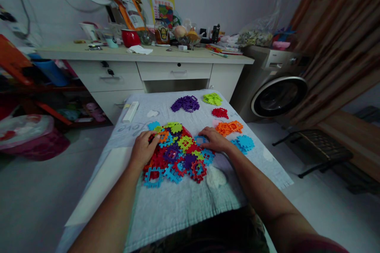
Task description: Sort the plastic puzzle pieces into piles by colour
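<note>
A mixed pile of plastic interlocking building pieces (172, 153) in red, blue, purple, green and orange lies on the cloth-covered table. At the pile's left side, my left hand (145, 148) is closed with thumb and fingertips on an orange interlocking piece (163, 136). Across the pile, my right hand (216, 140) has its fingers closed at the edge of a blue square piece (200, 139). Sorted by colour beyond and to the right are purple pieces (186, 104), green pieces (212, 98), red pieces (220, 112), orange pieces (229, 127) and blue pieces (243, 143).
A white box-like object (131, 112) lies at the table's far left corner. Behind stands a white desk (175, 72) crowded with jars and bags. A washing machine (271, 83) is at the right, near a low woven stool (314, 148). A pink bin (35, 138) stands left.
</note>
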`<state>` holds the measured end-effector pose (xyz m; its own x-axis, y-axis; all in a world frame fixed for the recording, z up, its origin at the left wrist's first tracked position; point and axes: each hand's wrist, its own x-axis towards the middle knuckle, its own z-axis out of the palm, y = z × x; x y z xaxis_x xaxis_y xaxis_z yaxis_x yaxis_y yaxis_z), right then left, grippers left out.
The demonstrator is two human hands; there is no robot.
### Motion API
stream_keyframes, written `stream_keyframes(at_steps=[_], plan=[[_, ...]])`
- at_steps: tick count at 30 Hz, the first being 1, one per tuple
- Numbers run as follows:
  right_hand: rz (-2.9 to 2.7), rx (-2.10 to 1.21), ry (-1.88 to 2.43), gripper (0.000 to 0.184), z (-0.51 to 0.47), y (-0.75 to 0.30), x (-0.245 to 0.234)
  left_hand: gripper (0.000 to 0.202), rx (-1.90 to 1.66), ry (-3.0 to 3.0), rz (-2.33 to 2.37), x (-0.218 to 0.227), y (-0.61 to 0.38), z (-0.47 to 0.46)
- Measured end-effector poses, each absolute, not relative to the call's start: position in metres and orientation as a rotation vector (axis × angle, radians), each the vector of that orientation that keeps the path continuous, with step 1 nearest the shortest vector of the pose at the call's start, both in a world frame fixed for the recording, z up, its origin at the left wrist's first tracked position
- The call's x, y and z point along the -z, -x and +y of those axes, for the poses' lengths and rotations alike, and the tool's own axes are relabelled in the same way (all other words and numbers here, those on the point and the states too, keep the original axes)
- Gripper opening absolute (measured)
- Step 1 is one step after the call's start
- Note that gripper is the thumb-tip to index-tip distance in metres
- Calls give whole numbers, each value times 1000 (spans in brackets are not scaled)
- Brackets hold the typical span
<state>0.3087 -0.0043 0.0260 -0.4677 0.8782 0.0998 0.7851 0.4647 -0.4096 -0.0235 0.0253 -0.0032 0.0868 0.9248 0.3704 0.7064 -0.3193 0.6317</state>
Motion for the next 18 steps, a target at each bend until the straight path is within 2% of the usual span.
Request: stream_keyframes(at_steps=[18], plan=[[-2345, -480, 1418, 52, -6, -306, -23, 38, -1066, -2072, 1594, 1, 23, 23]])
